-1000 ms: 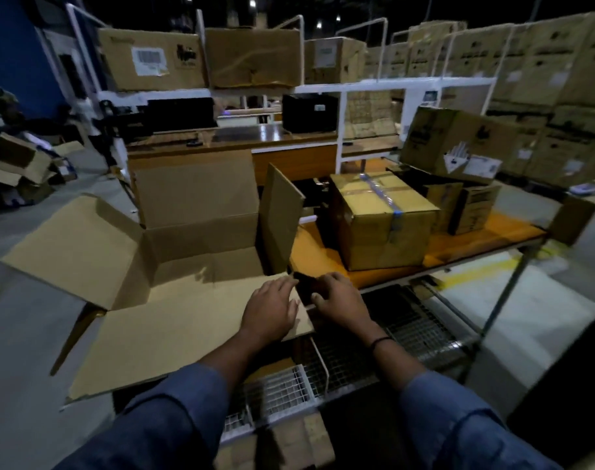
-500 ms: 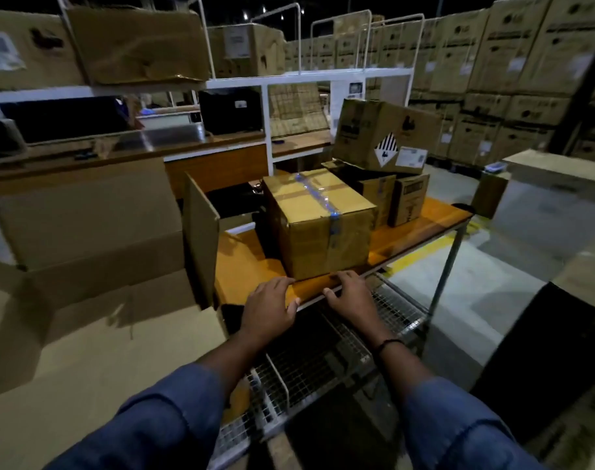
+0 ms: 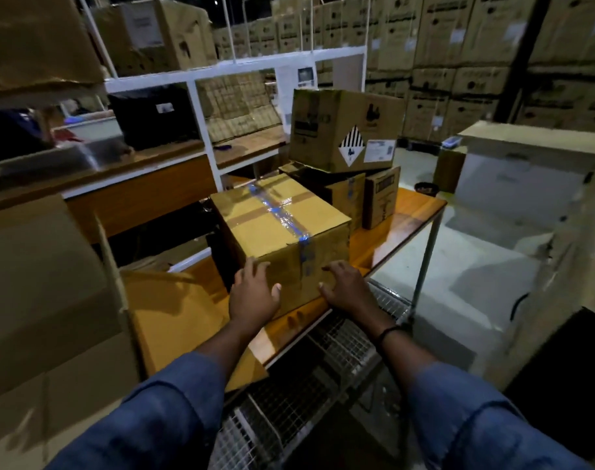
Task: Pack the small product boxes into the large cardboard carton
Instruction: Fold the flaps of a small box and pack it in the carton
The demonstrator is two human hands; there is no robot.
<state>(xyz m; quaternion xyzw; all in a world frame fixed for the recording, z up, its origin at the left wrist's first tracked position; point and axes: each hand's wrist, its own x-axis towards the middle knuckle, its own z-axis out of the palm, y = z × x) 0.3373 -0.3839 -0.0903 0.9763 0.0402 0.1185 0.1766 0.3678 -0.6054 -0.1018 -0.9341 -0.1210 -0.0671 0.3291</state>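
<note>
So both hands are flat up against the near face of the taped box (image 3: 282, 228), neither really gripping anything. The left hand (image 3: 253, 295) has its fingers spread by the box's left front corner, thumb sticking out sideways. The right hand (image 3: 345, 286) is lower on the same face, fingers fanned out and loose, just above the edge of the orange tabletop (image 3: 396, 222). There's a dark wristband (image 3: 387, 332) on that arm and both arms are in blue sleeves (image 3: 174, 412).

The box sits upright on the tabletop with blue-ish tape across its top. Right behind it are a couple of small brown boxes (image 3: 381, 198), with a box with a diamond label (image 3: 343, 130) on top. The large carton (image 3: 35, 283) is off to the left, flaps open, touching the tabletop's left end. Wire shelf (image 3: 326, 364) underneath, stacked cartons (image 3: 459, 62) along the back.
</note>
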